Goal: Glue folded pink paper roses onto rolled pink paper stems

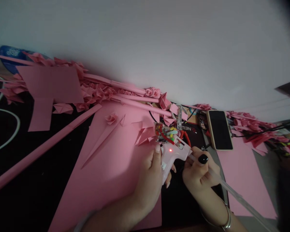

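Holding a pink hot glue gun at lower centre, left hand with grip clenched round the handle; right hand, black nail polish, grip pinching a long clear glue stick at the gun's rear. Gun head crusted with red, green and yellow strands. Pink paper sheet lies left of the hands on black bench. Phone lies upper right of centre. Rolled pink paper sticks and pink paper roses line white wall at top
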### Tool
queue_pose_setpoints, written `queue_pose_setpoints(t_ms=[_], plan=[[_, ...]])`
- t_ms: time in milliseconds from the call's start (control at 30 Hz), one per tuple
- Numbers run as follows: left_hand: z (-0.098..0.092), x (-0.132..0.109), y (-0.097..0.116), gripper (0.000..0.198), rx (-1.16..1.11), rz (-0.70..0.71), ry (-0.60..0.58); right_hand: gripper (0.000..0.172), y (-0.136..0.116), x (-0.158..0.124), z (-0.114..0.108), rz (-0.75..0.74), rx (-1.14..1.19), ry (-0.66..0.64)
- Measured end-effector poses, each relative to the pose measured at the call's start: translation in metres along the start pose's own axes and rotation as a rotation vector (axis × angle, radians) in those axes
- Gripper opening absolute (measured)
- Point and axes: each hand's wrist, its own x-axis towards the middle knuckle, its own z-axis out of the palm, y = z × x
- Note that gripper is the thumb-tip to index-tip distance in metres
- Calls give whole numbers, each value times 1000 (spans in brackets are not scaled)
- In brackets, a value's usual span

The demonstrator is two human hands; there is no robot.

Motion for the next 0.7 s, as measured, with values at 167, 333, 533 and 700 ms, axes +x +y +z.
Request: queue_pose_setpoints(t_ms=[167,333,533,700], plan=[[0,0,0,52,-34,-10,4,38,4,-6,1,47,57,-10],[0,-2,2,51,-15,2,9,38,4,-10,1,103,57,-31],[-1,-3,2,54,-18,11,-11,39,1,-8,3,78,15,-5],[0,-3,2,53,-32,2,-6,41,-3,-3,2,86,3,-28]])
